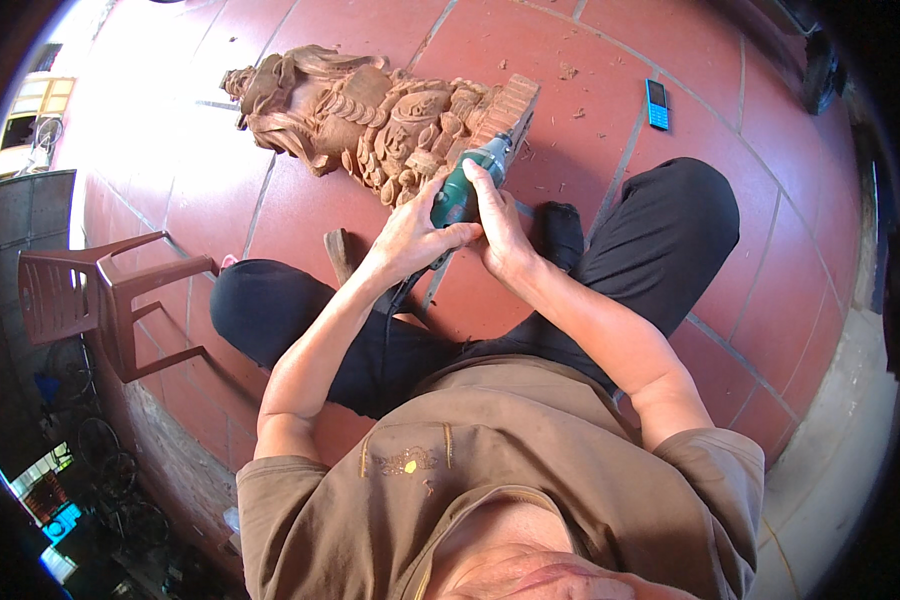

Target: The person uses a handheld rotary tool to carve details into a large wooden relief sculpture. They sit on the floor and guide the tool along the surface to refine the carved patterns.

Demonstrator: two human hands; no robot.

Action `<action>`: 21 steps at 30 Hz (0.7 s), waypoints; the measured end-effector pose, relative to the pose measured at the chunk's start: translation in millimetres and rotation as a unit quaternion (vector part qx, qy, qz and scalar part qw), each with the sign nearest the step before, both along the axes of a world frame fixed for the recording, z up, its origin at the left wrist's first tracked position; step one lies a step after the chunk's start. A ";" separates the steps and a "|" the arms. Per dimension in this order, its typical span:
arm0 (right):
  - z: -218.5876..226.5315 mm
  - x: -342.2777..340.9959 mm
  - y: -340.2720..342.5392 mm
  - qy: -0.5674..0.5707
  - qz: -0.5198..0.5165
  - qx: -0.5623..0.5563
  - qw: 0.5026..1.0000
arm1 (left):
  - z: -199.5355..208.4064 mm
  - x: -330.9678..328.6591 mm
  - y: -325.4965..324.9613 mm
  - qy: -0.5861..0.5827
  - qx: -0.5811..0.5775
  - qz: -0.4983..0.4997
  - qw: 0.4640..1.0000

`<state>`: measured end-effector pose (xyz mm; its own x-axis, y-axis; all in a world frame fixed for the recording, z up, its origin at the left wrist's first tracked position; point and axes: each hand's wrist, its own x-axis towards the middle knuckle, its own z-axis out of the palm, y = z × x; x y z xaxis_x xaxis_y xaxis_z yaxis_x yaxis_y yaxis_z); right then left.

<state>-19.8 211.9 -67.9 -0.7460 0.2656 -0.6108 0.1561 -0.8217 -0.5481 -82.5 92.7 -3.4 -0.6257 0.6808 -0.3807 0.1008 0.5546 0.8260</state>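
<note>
Both my hands are closed round a green die grinder (456, 197) with a grey nose. My left hand (410, 235) wraps its body from the left, and my right hand (500, 225) grips it from the right with the thumb along the top. The tool's nose points up and right, at the base of a carved wooden statue (390, 120). That statue lies on its side on the floor, its base toward the right and its top toward the far left. Whether the bit touches the wood, I cannot tell. A dark cord (398, 298) runs down from the tool.
Red floor tiles (610, 50) carry scattered wood chips (568, 72). A blue mobile phone (657, 105) lies at the far right. A piece of wood (339, 255) is beside my left knee. At the left stands a brown plastic chair (120, 290). Bicycles (100, 440) are at the lower left.
</note>
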 end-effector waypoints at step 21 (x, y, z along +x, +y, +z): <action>9.5 -21.0 -9.6 0.029 -0.005 0.002 1.000 | -4.2 -4.2 -7.9 0.015 0.010 0.060 0.998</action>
